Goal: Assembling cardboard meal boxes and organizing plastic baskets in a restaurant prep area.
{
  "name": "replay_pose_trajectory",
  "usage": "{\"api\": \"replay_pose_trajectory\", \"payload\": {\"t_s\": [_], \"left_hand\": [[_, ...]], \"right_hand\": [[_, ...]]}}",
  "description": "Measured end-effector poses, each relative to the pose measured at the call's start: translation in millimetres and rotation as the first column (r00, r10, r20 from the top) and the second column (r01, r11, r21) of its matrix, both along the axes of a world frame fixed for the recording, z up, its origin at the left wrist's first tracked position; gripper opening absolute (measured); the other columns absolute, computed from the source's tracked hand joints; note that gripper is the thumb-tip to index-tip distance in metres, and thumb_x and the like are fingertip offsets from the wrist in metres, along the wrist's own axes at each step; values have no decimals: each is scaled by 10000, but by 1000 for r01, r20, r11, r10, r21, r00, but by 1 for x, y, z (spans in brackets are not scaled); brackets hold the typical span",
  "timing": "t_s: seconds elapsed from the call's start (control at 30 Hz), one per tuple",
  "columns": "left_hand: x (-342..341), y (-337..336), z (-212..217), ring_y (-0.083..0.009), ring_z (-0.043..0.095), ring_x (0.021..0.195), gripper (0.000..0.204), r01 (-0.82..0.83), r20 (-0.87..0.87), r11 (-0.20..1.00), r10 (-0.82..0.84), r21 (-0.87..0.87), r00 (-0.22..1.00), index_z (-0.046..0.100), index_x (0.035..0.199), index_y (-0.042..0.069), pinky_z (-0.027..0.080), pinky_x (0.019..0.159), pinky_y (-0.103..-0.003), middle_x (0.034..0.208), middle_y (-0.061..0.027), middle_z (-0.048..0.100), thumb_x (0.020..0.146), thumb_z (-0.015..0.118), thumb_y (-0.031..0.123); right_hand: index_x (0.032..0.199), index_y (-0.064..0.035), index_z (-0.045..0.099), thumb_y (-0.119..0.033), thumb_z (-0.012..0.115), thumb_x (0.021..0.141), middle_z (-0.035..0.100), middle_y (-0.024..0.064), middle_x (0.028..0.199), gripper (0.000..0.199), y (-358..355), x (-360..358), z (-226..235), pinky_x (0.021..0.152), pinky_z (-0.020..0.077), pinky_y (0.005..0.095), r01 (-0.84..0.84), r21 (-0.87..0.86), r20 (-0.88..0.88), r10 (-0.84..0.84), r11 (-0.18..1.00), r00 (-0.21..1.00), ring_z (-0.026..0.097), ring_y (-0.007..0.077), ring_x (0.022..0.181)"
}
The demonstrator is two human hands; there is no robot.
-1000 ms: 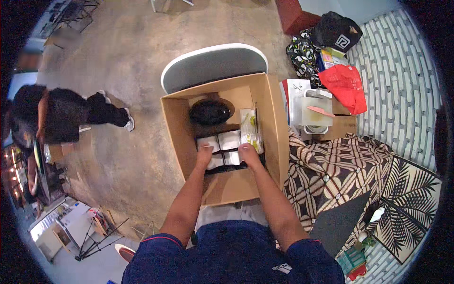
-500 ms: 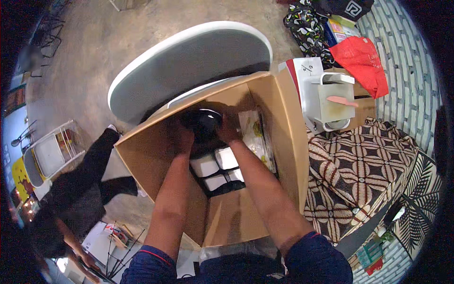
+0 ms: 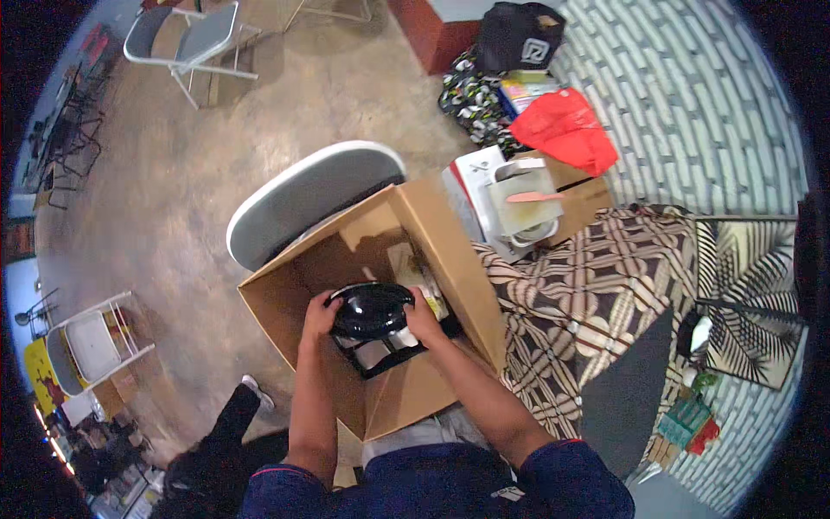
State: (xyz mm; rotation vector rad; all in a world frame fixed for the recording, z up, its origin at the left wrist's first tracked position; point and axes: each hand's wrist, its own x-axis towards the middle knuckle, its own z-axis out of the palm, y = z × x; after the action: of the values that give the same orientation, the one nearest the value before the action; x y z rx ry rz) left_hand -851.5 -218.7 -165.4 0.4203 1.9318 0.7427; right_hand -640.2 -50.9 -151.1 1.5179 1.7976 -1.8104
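Observation:
Both my hands grip a glossy black rounded vessel point(image 3: 373, 310), like a bowl or pot, at its opposite sides. My left hand point(image 3: 321, 317) has its fingers closed on the left rim, and my right hand point(image 3: 423, 320) grasps the right rim. The vessel is held near the mouth of a deep, open cardboard box point(image 3: 450, 259). Below it, partly hidden, lies a black-framed item with white panels point(image 3: 375, 353). A pale, plastic-wrapped package point(image 3: 430, 290) stands along the box's right inner wall.
A grey-seated chair point(image 3: 303, 195) stands behind the box. To the right are a pale board point(image 3: 523, 208) with a pink knife point(image 3: 533, 198), a red bag point(image 3: 571, 130) and a patterned cloth point(image 3: 596, 285). Another person's dark-clad leg point(image 3: 226, 424) shows at lower left.
Both hands have raised the black vessel from deep in the box toward its opening. My view has shifted, so the box and chair look smaller and more floor shows.

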Motion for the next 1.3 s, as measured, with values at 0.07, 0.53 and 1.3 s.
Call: {"api": "replay_pose_trajectory", "payload": {"t_s": [0.07, 0.53, 1.3], "left_hand": [[16, -8, 67, -162, 596, 982, 376, -69, 66, 989, 61, 129, 996, 591, 1240, 26, 456, 891, -283, 1132, -91, 650, 888, 617, 156], [203, 101, 268, -196, 539, 1127, 433, 495, -42, 680, -566, 540, 823, 498, 1328, 62, 408, 1003, -334, 1196, -91, 605, 901, 512, -7], [725, 188, 253, -411, 580, 1035, 314, 859, -618, 110, -650, 500, 443, 584, 1217, 9, 466, 915, -444, 1186, -246, 574, 912, 572, 83]], "right_hand": [[1371, -60, 421, -90, 526, 929, 574, 212, 1222, 456, -1, 16, 68, 994, 406, 364, -8, 35, -64, 10, 999, 998, 557, 295, 1153], [1366, -18, 431, -58, 548, 878, 623, 166, 1139, 504, -6, 296, 219, 924, 463, 356, 343, 256, -221, -291, 904, 931, 596, 235, 1035], [1354, -13, 444, -114, 549, 936, 598, 158, 1198, 442, -86, 774, 214, 952, 441, 342, 881, 406, -329, -861, 242, 388, 570, 245, 1091]]}}
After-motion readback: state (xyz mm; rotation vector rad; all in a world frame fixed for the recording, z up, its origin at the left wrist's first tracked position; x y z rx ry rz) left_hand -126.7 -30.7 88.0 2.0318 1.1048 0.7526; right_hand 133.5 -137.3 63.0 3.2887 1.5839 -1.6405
